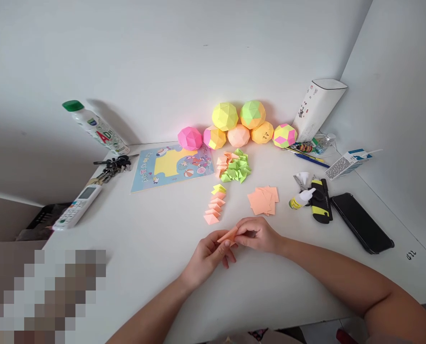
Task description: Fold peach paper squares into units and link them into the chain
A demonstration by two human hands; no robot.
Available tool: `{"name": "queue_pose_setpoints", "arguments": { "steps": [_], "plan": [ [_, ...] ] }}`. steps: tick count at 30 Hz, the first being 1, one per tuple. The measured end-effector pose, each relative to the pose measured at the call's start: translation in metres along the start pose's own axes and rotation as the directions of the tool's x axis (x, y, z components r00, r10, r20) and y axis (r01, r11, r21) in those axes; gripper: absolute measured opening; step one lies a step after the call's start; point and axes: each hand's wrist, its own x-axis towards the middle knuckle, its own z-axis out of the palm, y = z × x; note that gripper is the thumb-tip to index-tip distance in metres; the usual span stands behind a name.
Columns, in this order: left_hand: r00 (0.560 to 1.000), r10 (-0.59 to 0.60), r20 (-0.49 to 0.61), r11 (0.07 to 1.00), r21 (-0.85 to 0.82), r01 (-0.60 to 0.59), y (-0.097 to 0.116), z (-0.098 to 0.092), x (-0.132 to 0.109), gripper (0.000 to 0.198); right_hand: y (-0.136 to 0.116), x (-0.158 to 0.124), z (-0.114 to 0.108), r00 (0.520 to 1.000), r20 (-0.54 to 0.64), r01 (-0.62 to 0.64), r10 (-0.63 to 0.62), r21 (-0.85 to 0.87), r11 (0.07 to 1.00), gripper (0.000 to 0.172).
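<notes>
Both hands meet over the white table (155,239) near its front middle. My left hand (207,255) and my right hand (257,234) pinch a small folded orange paper piece (227,235) between their fingertips. Just beyond it lies a row of folded orange and yellow paper units (214,204). A loose stack of orange paper squares (263,199) lies to the right of that row. Farther back sits a heap of green and orange folded units (236,167).
Several paper polyhedron balls (237,126) line the wall. A picture booklet (171,166), keys (112,165), a remote (77,206) and a bottle (96,126) lie left. A glue bottle (300,198), stapler (321,200), black phone (361,222) and cartons (349,162) lie right.
</notes>
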Motion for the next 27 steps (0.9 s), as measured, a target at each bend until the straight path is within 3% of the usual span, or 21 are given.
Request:
{"name": "queue_pose_setpoints", "arguments": {
  "steps": [8, 15, 27],
  "plan": [
    [0.997, -0.063, -0.053, 0.997, -0.036, 0.061, -0.0001, 0.0003, 0.0027, 0.033, 0.0029, -0.004, 0.0016, 0.982, -0.009, -0.184, 0.186, 0.127, 0.975, 0.016],
    [0.994, -0.092, -0.064, 0.994, -0.063, 0.088, -0.0024, 0.0007, 0.0033, 0.032, 0.0036, -0.0025, 0.0023, 0.992, -0.06, -0.103, 0.107, 0.075, 0.992, 0.019],
    [0.992, -0.068, -0.11, 0.997, -0.037, 0.064, -0.0029, 0.0058, 0.0033, 0.03, 0.005, -0.0022, 0.0036, 0.99, -0.076, -0.115, 0.118, 0.046, 0.992, 0.014]
  ]
}}
